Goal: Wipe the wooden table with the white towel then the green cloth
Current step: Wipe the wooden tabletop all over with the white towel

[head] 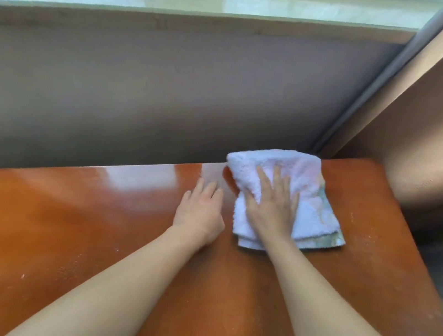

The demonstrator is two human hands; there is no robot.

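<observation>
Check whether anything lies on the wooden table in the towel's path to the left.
Only the left hand, resting flat on the orange-brown wooden table just left of the folded white towel under the right hand.

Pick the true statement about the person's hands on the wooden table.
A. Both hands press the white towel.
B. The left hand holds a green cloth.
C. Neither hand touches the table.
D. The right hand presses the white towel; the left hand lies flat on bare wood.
D: the right hand lies spread on the white towel, while the left hand rests flat on the wooden table beside it.
</observation>
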